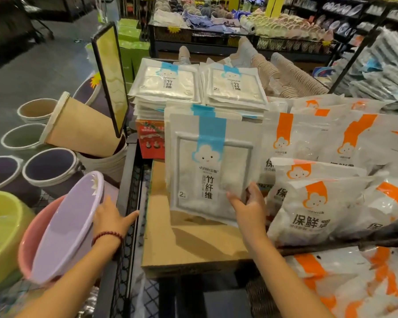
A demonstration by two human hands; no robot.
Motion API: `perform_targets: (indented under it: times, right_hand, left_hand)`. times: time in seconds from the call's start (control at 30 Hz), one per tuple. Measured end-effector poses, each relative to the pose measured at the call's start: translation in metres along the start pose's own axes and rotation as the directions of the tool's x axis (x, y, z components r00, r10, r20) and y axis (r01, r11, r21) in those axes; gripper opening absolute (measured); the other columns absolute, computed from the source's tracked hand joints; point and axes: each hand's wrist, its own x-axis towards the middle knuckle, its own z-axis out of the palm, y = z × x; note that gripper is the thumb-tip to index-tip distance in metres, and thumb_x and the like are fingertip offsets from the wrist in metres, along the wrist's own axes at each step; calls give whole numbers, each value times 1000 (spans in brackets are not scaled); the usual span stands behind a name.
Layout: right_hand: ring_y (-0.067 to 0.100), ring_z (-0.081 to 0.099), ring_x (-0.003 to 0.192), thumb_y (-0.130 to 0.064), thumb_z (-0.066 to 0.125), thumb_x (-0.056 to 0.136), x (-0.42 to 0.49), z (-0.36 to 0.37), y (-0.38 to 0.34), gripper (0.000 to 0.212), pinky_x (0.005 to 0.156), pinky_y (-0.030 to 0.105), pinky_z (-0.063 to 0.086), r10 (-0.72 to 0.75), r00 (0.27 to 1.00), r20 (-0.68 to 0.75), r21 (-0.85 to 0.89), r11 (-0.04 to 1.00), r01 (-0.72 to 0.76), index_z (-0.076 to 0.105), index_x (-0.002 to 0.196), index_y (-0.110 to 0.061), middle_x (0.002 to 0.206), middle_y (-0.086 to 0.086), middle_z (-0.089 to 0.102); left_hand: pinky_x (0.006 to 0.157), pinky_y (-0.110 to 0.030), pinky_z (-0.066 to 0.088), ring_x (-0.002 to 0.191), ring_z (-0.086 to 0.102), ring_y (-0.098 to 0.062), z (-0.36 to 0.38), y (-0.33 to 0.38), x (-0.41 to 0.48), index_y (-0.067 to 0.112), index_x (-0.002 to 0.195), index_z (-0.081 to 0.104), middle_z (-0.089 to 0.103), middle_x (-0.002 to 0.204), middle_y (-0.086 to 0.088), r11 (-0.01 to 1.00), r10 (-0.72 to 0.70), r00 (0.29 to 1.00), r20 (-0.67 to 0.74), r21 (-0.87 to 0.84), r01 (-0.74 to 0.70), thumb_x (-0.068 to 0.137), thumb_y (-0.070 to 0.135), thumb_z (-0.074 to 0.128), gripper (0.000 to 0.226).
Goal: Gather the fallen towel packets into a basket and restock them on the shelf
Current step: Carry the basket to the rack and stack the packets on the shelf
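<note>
Label is reading "竹纤维" and "2". Towel packet (207,161) is showing white with a blue stripe and cloud face, standing upright over the cardboard box (182,244), before matching stacks (166,88). Your right hand (246,203) is pinching its lower right corner. Your left hand (110,218) is touching the lilac basin (64,226) rim, thumb out; grip unclear.

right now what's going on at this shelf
A person is restocking a shop display. Their right hand pinches a small bunch of blue-striped towel packets by the lower corner, upright above a cardboard box and just in front of two flat stacks of the same packets. Their left hand holds the rim of a tilted lilac basin, which sits in a pink basin. Orange-striped packets lie to the right.
</note>
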Motion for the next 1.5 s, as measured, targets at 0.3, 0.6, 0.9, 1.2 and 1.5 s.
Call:
perform_targets:
  times: [0.3,0.6,0.9,1.2,1.5]
  right_hand:
    - [-2,52,86,-16,63,88,57,51,30,20,72,15,38,51,996,-71,-73,996,-57,50,104,-17,97,-11,53]
    - [29,36,130,-11,61,88,56,65,28,71,107,35,34,69,991,-118,-466,877,-116,21,146,-2,140,15,36]
    - [22,50,109,-6,48,87,-4,70,64,34,90,31,42,-131,895,425,-702,576,418,57,119,-12,114,3,59]
    - [24,35,131,-6,49,84,42,85,62,56,105,35,37,46,918,393,-758,581,296,39,139,-16,140,4,44]
    - [27,47,120,-8,47,87,36,75,50,45,97,38,45,105,900,422,-749,600,281,46,132,-10,130,11,52]
  left_hand:
    - [68,-40,51,83,60,-36,20,-19,-18,8,102,42,59,94,-18,997,-55,998,1,51,55,83,12,65,30]
    - [66,-40,54,77,60,-34,19,-16,-20,6,104,44,59,90,-18,997,-38,999,-11,71,39,86,11,62,26]
    - [67,-43,54,76,59,-35,18,-13,-21,5,102,45,59,89,-19,997,-18,1000,-22,73,19,85,10,62,25]
    - [62,-37,50,72,57,-31,20,-17,-22,8,97,41,58,86,-16,997,-2,1000,-22,81,4,88,12,58,19]
    - [76,-37,47,95,58,-34,16,-19,-16,4,116,43,58,110,-20,999,-42,994,103,-24,45,88,16,60,35]
